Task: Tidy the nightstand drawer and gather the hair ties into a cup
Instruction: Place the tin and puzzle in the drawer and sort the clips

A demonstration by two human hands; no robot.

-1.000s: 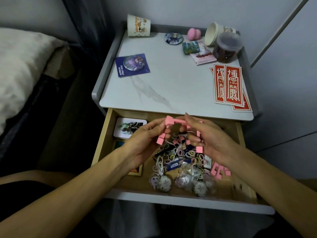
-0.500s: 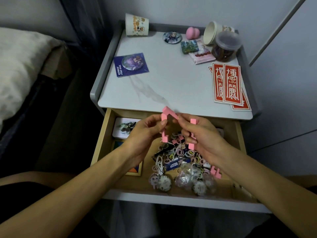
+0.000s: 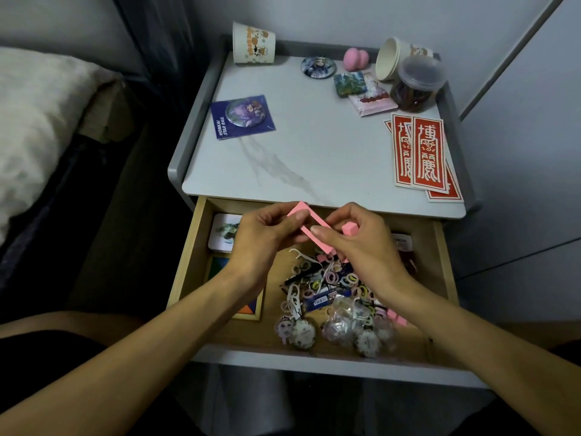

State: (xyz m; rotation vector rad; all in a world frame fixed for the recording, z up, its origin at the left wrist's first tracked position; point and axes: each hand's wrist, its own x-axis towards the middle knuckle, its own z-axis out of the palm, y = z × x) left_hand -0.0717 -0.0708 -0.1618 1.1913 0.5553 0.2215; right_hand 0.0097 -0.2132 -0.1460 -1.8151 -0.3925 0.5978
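Above the open wooden drawer point(image 3: 440, 278), my left hand point(image 3: 257, 243) and my right hand point(image 3: 361, 243) together pinch a jointed chain of pink blocks point(image 3: 311, 225), folded between the fingers. Below them a heap of small pastel hair ties point(image 3: 342, 280) lies in the drawer, mixed with white floss picks and black pins. An upside-down printed paper cup point(image 3: 253, 42) stands at the nightstand's back left. A second paper cup point(image 3: 393, 59) lies on its side at the back right.
The nightstand top point(image 3: 314, 152) holds a blue badge card point(image 3: 242, 116), a round badge point(image 3: 318, 67), a pink sponge point(image 3: 355, 59), packets, a lidded plastic jar point(image 3: 416, 84) and red cards point(image 3: 419, 152). The drawer also holds wrapped charms point(image 3: 355, 330), more pink blocks point(image 3: 397, 317), a picture card point(image 3: 224, 234). A bed lies left.
Both hands have folded the pink block chain from a wide arch into a tighter, more compact shape and lifted it slightly toward the drawer's back edge.
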